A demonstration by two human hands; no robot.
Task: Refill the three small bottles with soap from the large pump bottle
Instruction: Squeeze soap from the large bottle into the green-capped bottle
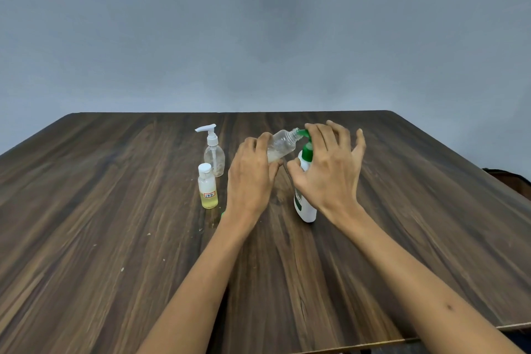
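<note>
My left hand [253,174] grips a small clear bottle [283,144], uncapped and tilted so its open neck meets the green nozzle of the large pump bottle [305,204]. That white bottle with a green pump stands on the wooden table [115,224]. My right hand [330,164] rests on top of the green pump head, fingers spread. A little whitish soap lies in the tilted bottle. To the left stand a small clear pump bottle [214,152] with a white pump and a small capped bottle [207,187] holding yellow liquid.
A small green cap [222,213] peeks out on the table just left of my left wrist. A grey wall rises behind the table's far edge. A dark object [508,181] sits beyond the table's right edge.
</note>
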